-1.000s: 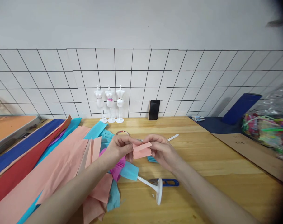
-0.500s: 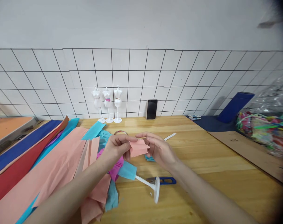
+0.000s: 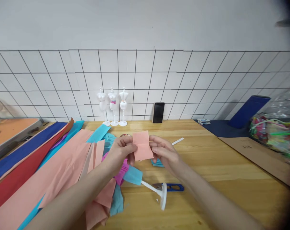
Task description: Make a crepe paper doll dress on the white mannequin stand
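Note:
A small pink paper piece (image 3: 143, 145), creased across its middle, is held up between both hands. My left hand (image 3: 121, 150) pinches its left edge between thumb and fingers. On the right edge, my right hand (image 3: 165, 153) grips it the same way. Below them a mannequin stand (image 3: 152, 188) lies on its side, wrapped in light blue (image 3: 133, 175) and magenta (image 3: 122, 172) paper; its upper part is hidden behind my left hand and arm. Folded blue paper (image 3: 157, 163) lies just under my right hand.
Blue-handled snips (image 3: 174, 187) lie beside the stand's base. Long coloured paper strips (image 3: 51, 169) cover the left side. Three white mannequins (image 3: 113, 105) and a phone (image 3: 158, 112) stand by the wall. Cardboard (image 3: 257, 156) and a bag of colourful items (image 3: 274, 134) are right.
The pink paper has been opened out and raised upright, so more of its surface shows. My right fingers have closed on its right edge. The whole view has shifted slightly.

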Tool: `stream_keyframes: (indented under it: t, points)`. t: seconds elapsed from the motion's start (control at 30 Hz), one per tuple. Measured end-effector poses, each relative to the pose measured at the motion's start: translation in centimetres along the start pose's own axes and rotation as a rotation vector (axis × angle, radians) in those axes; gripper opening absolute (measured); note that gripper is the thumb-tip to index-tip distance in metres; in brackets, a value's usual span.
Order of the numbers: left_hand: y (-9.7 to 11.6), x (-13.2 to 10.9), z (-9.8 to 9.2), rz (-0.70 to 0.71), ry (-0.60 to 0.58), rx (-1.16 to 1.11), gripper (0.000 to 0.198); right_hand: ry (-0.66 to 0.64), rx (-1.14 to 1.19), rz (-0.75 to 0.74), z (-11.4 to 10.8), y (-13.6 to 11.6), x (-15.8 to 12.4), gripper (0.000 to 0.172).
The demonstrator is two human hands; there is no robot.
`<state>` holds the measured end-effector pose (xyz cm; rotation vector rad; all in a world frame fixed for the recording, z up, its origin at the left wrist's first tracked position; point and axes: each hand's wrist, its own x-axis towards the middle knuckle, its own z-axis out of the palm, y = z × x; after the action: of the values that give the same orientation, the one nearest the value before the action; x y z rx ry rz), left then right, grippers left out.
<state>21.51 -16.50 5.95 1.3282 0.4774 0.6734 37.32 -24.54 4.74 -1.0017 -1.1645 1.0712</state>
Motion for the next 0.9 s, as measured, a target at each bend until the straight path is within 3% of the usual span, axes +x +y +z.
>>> stream_keyframes:
  t: [0.43,0.7,0.9]
  points:
    - [0.3,-0.2,0.2,-0.032,-0.074,0.018,0.008,0.186,-0.009,-0.029,0.5,1.0,0.3,0.021]
    - [-0.2,0.0,-0.1,0.046,-0.114,-0.075,0.016,0.17,0.202,0.073,0.5,0.1,0.2,0.013]
    - [0.1,-0.3,-1.0,0.119,-0.186,0.085,0.021,0.133,0.237,0.067,0.2,-0.2,0.1,0.005]
